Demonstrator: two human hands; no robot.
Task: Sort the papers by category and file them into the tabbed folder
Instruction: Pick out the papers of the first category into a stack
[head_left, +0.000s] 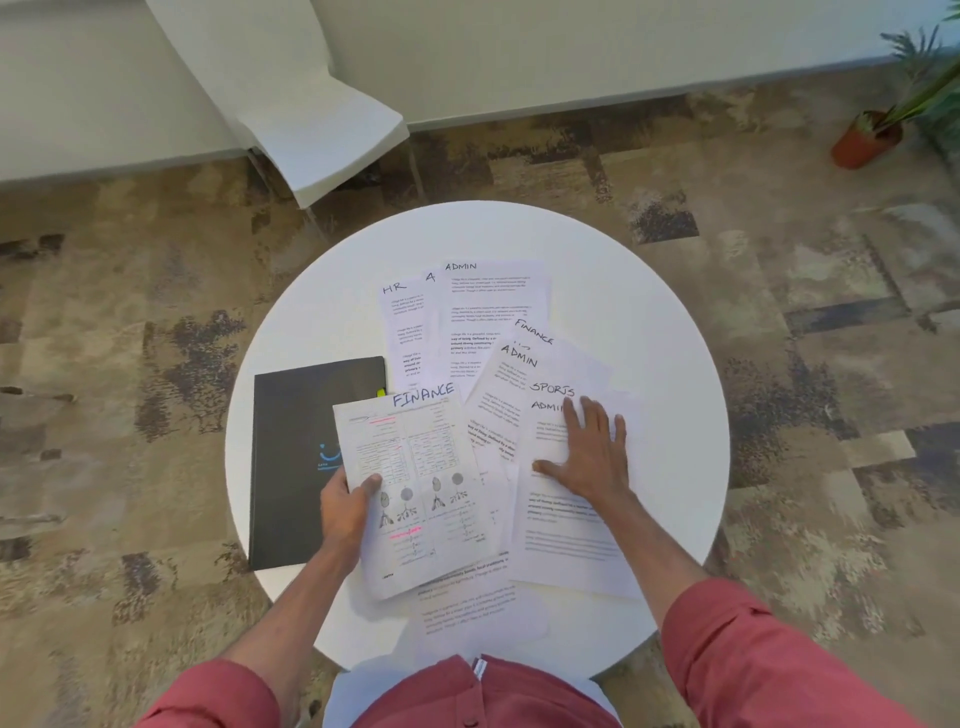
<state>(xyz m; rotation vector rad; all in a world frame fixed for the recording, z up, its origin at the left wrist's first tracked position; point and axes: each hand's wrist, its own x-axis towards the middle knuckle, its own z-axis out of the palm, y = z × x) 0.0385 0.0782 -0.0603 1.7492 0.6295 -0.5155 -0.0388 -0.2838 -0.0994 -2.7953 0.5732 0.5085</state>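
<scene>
My left hand (345, 506) grips the left edge of a sheet headed FINANCE (415, 483), printed with tables, pink highlights and small drawings. My right hand (587, 452) lies flat, fingers spread, on a sheet headed ADMIN (566, 535), just below a sheet marked SPORTS (551, 388). More papers fan out behind them: another ADMIN sheet (511, 358), a second FINANCE sheet (534, 332), an ADMIN sheet at the back (493, 301) and an HR sheet (402, 312). A closed black folder (291, 457) lies at the left, partly under the held sheet.
All of this lies on a round white table (670, 374). A white chair (322, 140) stands behind it to the left. A potted plant (872, 135) sits on the patterned carpet at the far right. One more sheet (467, 608) hangs near the table's front edge.
</scene>
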